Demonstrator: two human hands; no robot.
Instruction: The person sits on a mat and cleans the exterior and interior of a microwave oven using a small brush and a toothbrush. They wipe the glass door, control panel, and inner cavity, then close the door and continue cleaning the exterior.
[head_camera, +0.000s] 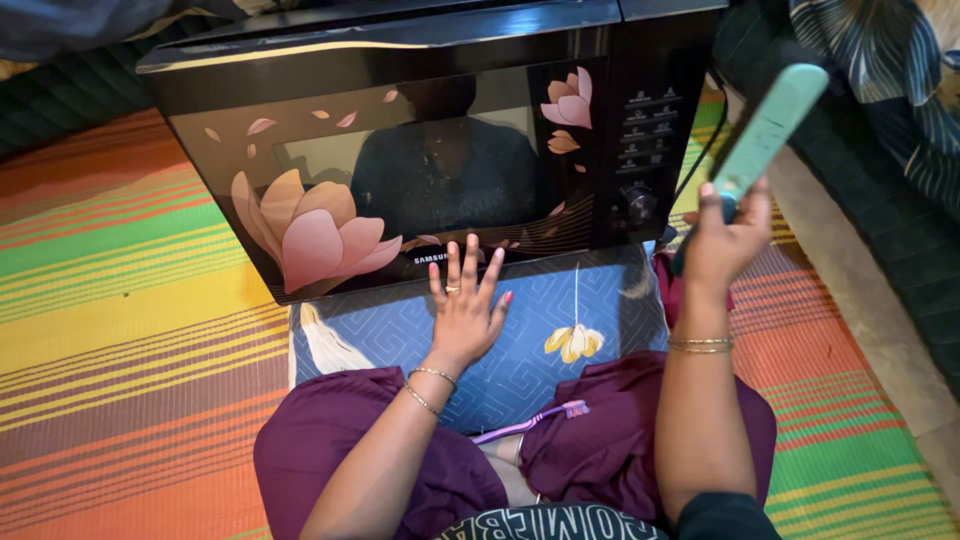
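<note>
Seated on the floor, legs crossed, striped mat (120, 290) in green, yellow and orange running off to my left. Black microwave oven (420, 140) stands in front of me on a blue patterned cushion (540, 330); its door is closed, glossy, printed with a large pink flower at the lower left corner and loose petals across the top, a second smaller bloom at the upper right. A small white brand mark sits at the door's bottom edge, centre. My left hand (465, 305) lies flat and open, fingers spread, tips touching the door's lower edge, holding nothing. A purple toothbrush (530, 420) rests across my lap, untouched, near neither hand. Right of the door: control panel (645, 130), rows of small pale button labels, too small to read, and one round knob beneath. My right hand (725, 235) is raised beside the panel, grip closed around the dark handle end of a pale green flat-bodied tool (770, 125), which angles up and away to the right. Progress, as judged: the tool is off the oven surface and the door is still shut.
</note>
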